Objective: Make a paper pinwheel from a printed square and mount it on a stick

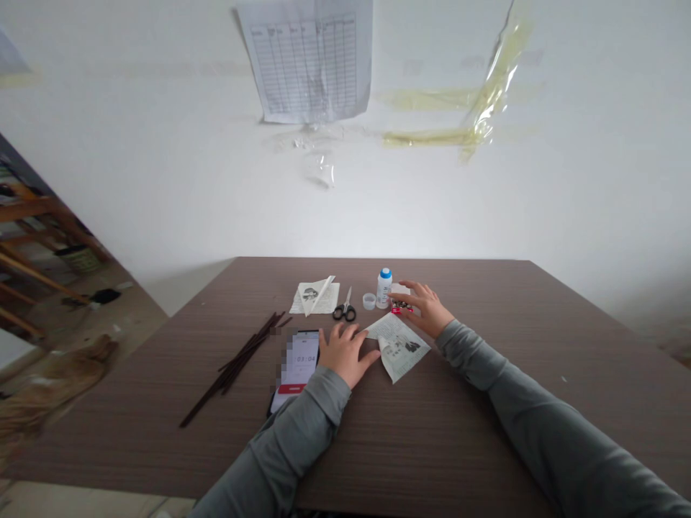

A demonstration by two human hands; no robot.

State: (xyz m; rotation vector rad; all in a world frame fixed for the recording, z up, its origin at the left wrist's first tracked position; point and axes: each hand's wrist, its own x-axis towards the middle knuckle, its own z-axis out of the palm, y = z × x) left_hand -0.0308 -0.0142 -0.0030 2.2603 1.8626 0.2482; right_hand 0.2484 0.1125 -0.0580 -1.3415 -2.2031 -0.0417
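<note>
"Where's the paper [404,349] lying?"
"On the table [458,446]. Just one edge is looking done, curling up; the rest is lying open."
"And the hands?"
"The left hand [345,352] is spreading wide, looking empty. The right hand [425,308] is spreading too, partly hiding a red thing [402,311]; I can't tell if they're touching."

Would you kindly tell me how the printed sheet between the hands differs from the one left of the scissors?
The near sheet is turned with a corner toward the front of the table, whereas the far sheet has a long edge facing that way. The near sheet curls up at its left side, while the far sheet has a slim white strip running across it. Both are pale and bear dark print.
</note>
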